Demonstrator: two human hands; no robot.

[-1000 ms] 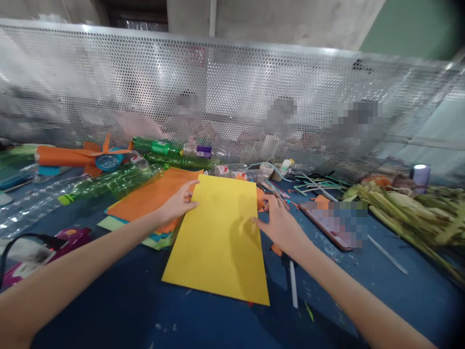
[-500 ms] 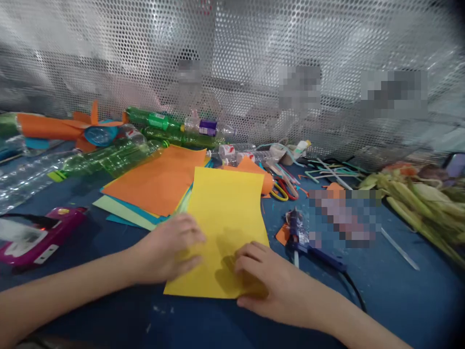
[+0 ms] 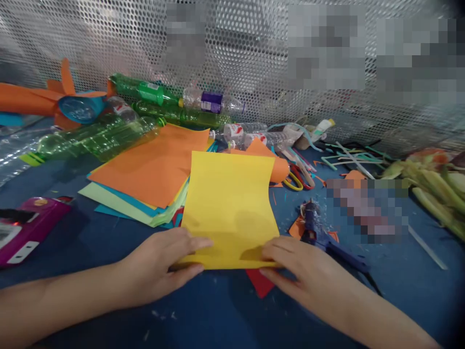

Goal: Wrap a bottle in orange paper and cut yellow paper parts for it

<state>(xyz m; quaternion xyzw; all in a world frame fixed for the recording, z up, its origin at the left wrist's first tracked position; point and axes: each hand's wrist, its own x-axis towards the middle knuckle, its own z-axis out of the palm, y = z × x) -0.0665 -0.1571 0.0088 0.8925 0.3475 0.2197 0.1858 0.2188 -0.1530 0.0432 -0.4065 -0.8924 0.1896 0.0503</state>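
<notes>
The left hand (image 3: 165, 261) and right hand (image 3: 301, 266) have their fingers (image 3: 196, 243) clamped on the near edge of the yellow paper (image 3: 230, 201). A red sheet (image 3: 260, 285) pokes out beneath.

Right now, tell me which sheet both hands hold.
The yellow sheet, its near edge in the left hand and right hand; the orange sheet lies untouched.

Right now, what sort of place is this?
Probably a blue-topped craft worktable: in view are a bright yellow paper sheet, transparent green plastic bottles and what looks like a dark-blue plastic glue gun.
</notes>
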